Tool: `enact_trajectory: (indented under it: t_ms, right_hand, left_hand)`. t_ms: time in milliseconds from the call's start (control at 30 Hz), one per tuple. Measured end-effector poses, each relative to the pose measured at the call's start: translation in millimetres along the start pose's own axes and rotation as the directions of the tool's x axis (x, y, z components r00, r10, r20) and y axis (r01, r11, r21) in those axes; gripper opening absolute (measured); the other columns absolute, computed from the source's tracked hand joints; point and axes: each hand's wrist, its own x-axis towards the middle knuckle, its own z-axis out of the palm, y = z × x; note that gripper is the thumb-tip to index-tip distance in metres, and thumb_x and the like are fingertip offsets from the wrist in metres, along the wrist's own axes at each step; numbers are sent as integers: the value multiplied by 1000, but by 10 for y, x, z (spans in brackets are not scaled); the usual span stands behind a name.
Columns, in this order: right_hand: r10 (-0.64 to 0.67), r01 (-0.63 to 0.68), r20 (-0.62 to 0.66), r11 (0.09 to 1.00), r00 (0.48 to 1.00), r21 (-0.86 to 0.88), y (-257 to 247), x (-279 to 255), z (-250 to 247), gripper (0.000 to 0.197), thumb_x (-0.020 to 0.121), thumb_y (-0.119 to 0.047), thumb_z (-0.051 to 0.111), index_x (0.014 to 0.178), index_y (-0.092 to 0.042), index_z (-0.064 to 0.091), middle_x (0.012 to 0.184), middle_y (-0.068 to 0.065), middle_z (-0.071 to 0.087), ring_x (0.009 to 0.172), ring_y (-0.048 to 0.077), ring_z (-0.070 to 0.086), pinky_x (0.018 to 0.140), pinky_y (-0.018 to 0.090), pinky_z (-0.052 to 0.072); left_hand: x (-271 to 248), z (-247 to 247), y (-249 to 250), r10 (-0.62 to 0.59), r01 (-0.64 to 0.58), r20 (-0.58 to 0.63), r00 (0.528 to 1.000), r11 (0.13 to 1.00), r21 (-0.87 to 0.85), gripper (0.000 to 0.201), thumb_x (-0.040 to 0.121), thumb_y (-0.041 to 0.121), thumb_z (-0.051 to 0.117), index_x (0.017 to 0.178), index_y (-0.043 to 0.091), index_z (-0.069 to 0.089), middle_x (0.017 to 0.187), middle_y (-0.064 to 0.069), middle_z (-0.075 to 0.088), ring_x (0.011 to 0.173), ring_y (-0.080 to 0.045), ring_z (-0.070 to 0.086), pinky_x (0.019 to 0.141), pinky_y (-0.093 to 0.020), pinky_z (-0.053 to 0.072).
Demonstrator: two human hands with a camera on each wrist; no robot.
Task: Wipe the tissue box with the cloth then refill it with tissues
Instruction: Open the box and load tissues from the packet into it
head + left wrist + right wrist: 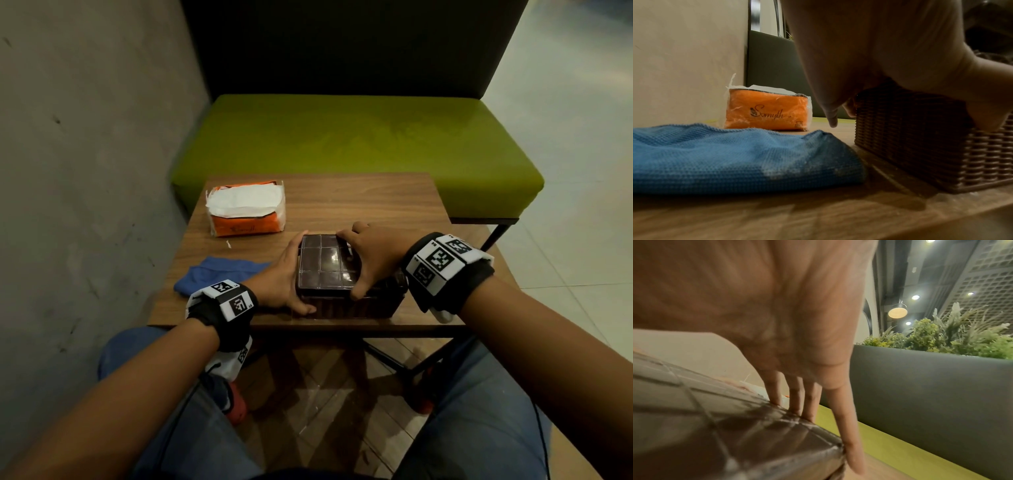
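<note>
Head view puts the tissue box (346, 277) at the table's (359, 198) near edge — both hands are on its lid (325, 263), so I judge the refill step is in hand. Right hand (371, 255) pinches the lid; left hand (281, 277) clasps the wicker side. Next — lift it clear. Cloth (219, 274) lies left, tissue pack (245, 209) towards the far left corner

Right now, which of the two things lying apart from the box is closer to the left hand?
The blue cloth: it lies beside the left hand, while the orange tissue pack sits farther back on the table.
</note>
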Motion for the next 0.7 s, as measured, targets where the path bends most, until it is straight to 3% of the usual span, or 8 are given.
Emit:
enact_trajectory:
  t_ms: [167, 267, 333, 400, 467, 600, 667, 700]
  right_hand:
    - [-4, 4, -17, 1000, 1000, -18, -19, 0, 41, 126, 56, -54, 85, 152, -18, 12, 147, 9, 29, 133, 30, 30, 108, 48, 37]
    - [-5, 5, 13, 1000, 1000, 6, 31, -18, -7, 127, 59, -55, 83, 153, -19, 7, 148, 9, 27, 134, 30, 31, 109, 48, 35]
    - [-12, 11, 31, 999, 999, 36, 60, -33, -29, 126, 61, -54, 83, 154, -20, 5, 149, 9, 26, 135, 30, 30, 110, 47, 34]
    - [-23, 20, 40, 997, 999, 81, 76, -52, -57, 123, 64, -50, 83, 154, -21, 5, 150, 9, 25, 136, 31, 30, 111, 47, 34]
    - [-24, 19, 35, 991, 999, 129, 79, -108, -98, 122, 66, -48, 83, 154, -23, 3, 153, 7, 22, 139, 31, 28, 112, 47, 33]
    - [17, 0, -60, 964, 998, 265, 183, -375, -97, 128, 63, -53, 83, 154, -26, -4, 160, 4, 9, 143, 29, 22, 111, 41, 35]
    - [86, 12, -208, 903, 974, 429, 224, -613, 22, 126, 63, -53, 82, 154, -25, 0, 160, 2, 10, 142, 25, 26, 108, 35, 36]
    - [155, 53, -359, 860, 921, 507, 228, -734, 137, 116, 65, -51, 82, 152, -23, 10, 156, 2, 20, 138, 20, 32, 106, 30, 35]
  left_hand:
    - [-24, 4, 6, -4, 4, -2, 1000, 1000, 3, 145, 56, 20, 90, 144, 25, -25, 156, -3, 1, 142, -16, 13, 112, -25, 20]
    - [-94, -62, 41, 67, -66, -10, 998, 997, 38, 150, 50, 44, 89, 141, 33, -30, 155, 10, -22, 145, -10, -5, 119, -38, 12]
    - [-171, -146, 134, 147, -145, -27, 989, 986, 81, 146, 47, 54, 85, 142, 39, -25, 154, 17, -23, 144, -5, -8, 117, -33, 9]
    - [-241, -223, 223, 214, -207, -23, 977, 963, 170, 131, 52, 56, 82, 145, 42, -10, 156, 15, -5, 143, -4, 3, 115, -30, 15]
    - [-263, -281, 257, 283, -263, -42, 958, 927, 269, 108, 62, 51, 80, 145, 40, 12, 152, 9, 23, 137, -4, 23, 114, -30, 25]
    - [-238, -330, 265, 398, -337, -102, 912, 867, 367, 63, 73, 47, 71, 129, 27, 51, 132, 7, 52, 122, -4, 44, 103, -28, 38]
    - [-244, -335, 261, 447, -366, -150, 882, 850, 379, 52, 76, 48, 60, 123, 25, 58, 127, 7, 58, 119, -3, 48, 100, -29, 41]
    - [-241, -342, 258, 471, -378, -190, 862, 845, 378, 48, 78, 45, 57, 122, 25, 59, 125, 7, 59, 118, -4, 50, 98, -30, 42]
